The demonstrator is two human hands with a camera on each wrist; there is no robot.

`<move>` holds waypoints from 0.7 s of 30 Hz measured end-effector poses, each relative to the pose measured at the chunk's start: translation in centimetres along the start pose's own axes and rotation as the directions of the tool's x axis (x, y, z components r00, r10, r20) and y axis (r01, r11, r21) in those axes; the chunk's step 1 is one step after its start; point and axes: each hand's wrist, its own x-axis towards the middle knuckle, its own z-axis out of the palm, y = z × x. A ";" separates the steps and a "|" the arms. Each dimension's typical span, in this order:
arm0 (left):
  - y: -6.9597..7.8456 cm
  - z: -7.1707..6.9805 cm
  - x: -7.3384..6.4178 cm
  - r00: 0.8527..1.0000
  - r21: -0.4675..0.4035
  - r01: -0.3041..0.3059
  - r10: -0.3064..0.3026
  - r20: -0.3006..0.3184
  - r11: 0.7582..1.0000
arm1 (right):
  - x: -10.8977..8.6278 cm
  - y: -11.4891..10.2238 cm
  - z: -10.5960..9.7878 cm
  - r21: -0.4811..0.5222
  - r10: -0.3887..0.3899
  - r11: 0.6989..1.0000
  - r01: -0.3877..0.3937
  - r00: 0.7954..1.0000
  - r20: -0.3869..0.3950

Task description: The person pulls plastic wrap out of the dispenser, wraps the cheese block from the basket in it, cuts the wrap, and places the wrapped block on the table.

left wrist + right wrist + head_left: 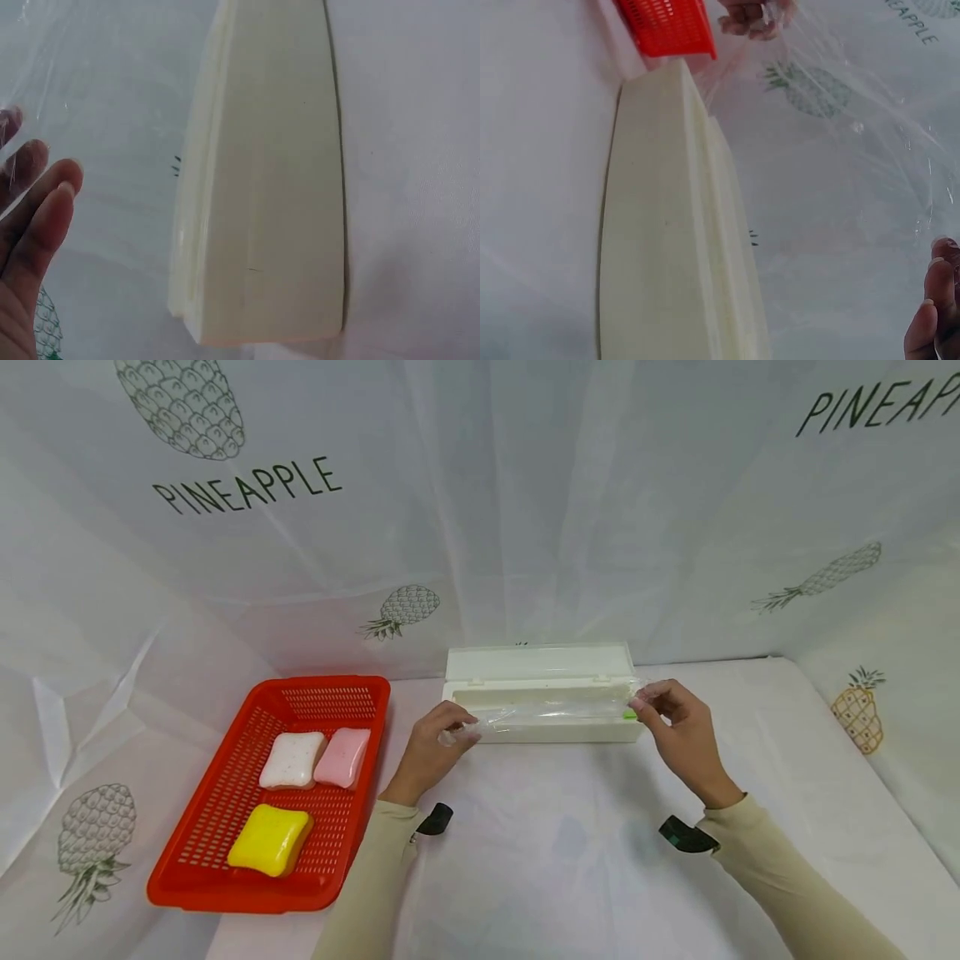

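A sheet of clear cling film stretches between my two hands above a long white cling film dispenser box. The box's lid stands raised at the back, and a small green piece shows at its right front. My left hand pinches the film's left end between thumb and fingers, near the box's left corner. At the other end, my right hand pinches the film beside the box's right side. Both wrist views show the film hanging from the fingers, above the box front.
A red plastic basket stands to the left, holding a white soap bar, a pink soap bar and a yellow soap bar. A white pineapple-print sheet hangs behind and around the white-covered table.
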 end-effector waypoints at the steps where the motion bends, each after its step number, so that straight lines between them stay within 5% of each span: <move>1: 0.0 0.0 0.0 1.000 0.005 -0.009 0.009 -0.026 1.000 | 0.1 -0.1 0.0 -0.001 -0.002 1.000 0.002 1.000 0.001; 6: 0.6 -0.2 0.5 0.983 0.004 -0.061 0.060 -0.175 0.998 | 0.3 -0.4 -0.3 -0.021 -0.013 1.000 0.013 1.000 0.008; 10: 1.3 -0.6 0.9 0.966 -0.039 -0.033 0.022 -0.259 0.999 | 0.5 -0.8 -0.5 -0.042 -0.016 0.999 0.017 0.999 0.028; 15: 2.1 -1.3 1.2 0.946 -0.075 0.030 -0.053 -0.319 0.997 | 0.8 -1.5 -0.8 -0.054 -0.005 0.998 0.007 1.000 0.024; 21: 3.0 -1.8 1.8 0.939 -0.061 -0.001 -0.020 -0.343 0.998 | 1.3 -2.6 -1.3 -0.049 -0.009 0.999 0.007 0.999 -0.032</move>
